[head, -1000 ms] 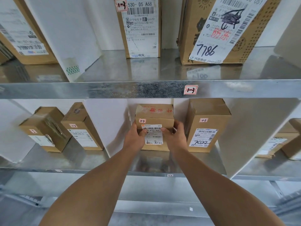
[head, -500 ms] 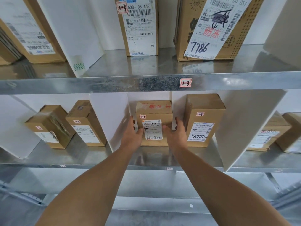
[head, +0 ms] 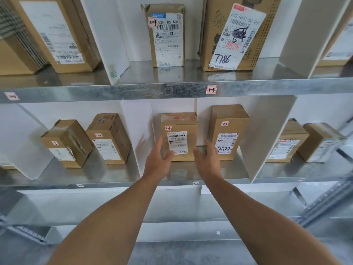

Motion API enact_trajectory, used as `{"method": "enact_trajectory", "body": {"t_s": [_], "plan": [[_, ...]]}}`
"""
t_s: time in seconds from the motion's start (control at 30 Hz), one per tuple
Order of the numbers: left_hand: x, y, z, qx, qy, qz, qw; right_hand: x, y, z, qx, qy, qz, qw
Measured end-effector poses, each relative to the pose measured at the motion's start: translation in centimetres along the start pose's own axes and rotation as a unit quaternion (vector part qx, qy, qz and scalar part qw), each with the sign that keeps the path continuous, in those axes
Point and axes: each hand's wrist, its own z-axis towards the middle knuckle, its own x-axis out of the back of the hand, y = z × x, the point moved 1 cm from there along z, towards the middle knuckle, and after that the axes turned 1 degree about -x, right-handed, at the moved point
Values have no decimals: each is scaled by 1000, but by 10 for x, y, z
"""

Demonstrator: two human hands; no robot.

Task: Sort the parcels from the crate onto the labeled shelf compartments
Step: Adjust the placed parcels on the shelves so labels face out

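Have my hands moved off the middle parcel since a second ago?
Yes. Left hand and right hand have released the parcel, drawing back toward the shelf edge.

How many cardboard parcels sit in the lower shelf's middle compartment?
2: a brown cardboard parcel with red lettering at left, a brown cardboard parcel marked 7022 at right; none seems hidden.

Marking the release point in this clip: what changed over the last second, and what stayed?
The left hand and the right hand let go of the 2-3 parcel, which they gripped by its sides a second ago, and pulled back toward the person, fingers now open. That parcel stays upright beside the 7022 parcel, which has not moved.
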Motion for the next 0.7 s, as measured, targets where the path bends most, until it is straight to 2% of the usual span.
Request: {"method": "enact_trajectory", "body": {"t_s": [0.23,0.4,0.7], "plan": [[-7,15,-47,3,-18,-12,1000,25,9,-43,22,9,-20,1000],[-29,13,-67,16,-53,-32,998,46,26,-59,2,23,-32,999],[-65,38,-50,12,-85,-40,995,75,32,-34,-7,48,-35,998]]}}
